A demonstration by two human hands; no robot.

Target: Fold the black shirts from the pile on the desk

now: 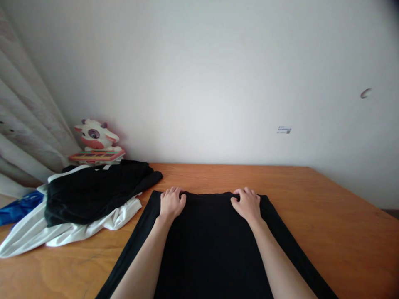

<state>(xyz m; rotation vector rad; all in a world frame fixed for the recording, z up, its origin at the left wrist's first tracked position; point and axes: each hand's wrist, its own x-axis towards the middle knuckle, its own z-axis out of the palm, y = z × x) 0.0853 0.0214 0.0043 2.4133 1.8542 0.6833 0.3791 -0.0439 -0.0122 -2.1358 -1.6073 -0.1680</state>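
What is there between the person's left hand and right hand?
A stretch of black cloth: in the head view, its far edge runs across the wooden table from the left hand to the right hand.

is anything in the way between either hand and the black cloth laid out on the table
Nothing visible: the left hand and right hand both touch the far edge of the black cloth. The clothes pile lies off to the left, with bare table between.
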